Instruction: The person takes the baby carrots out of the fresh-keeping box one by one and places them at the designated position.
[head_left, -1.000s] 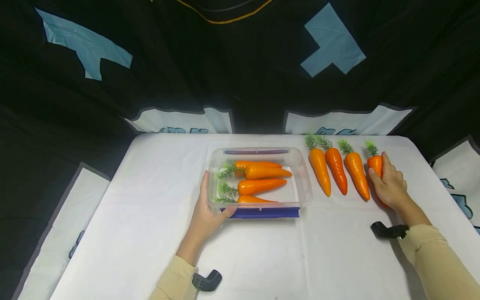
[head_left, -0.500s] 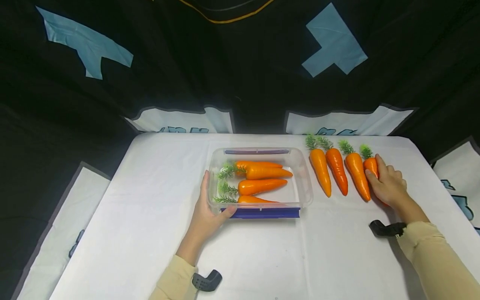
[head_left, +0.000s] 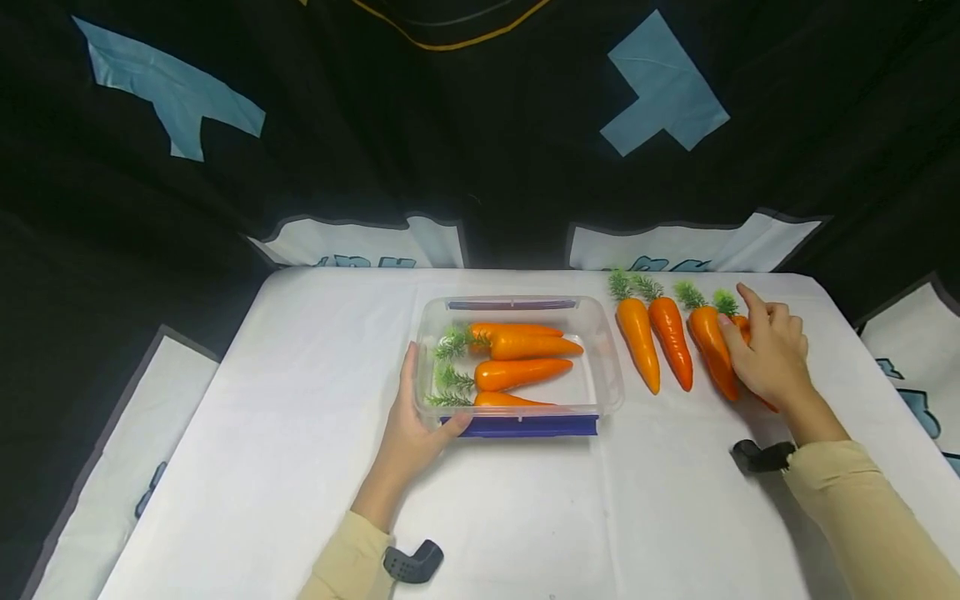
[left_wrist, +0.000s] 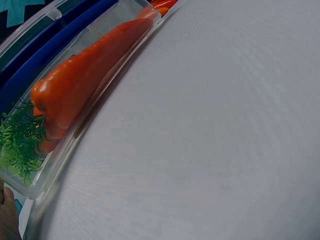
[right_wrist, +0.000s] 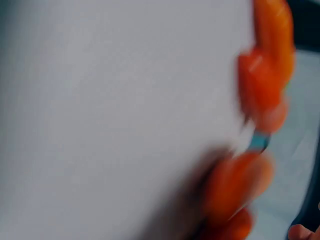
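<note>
My left hand [head_left: 414, 429] grips the front left corner of a clear plastic container [head_left: 611, 367], thumb on its front side above a blue clip [head_left: 532, 426]. Inside lie several carrots with green tops; one carrot [left_wrist: 75, 82] shows through the wall in the left wrist view. My right hand [head_left: 768, 354] is over the rightmost carrot [head_left: 743, 330] of a row at the right, thumb and index finger apart and stretched out past its sides. The hand hides most of that carrot. Motion blurs the carrots [right_wrist: 235, 185] in the right wrist view.
Beside the container lie three more carrots, an orange one [head_left: 639, 346], a redder one [head_left: 671, 342] and another orange one [head_left: 712, 350], tops toward the far edge. A white cloth covers the table [head_left: 525, 517]. Dark curtains [head_left: 480, 167] hang behind it.
The rightmost carrot has shifted left, up against its neighbour, under my right hand. That hand has since moved further left and away from me, its fingers loosened. My left hand and the container stay put.
</note>
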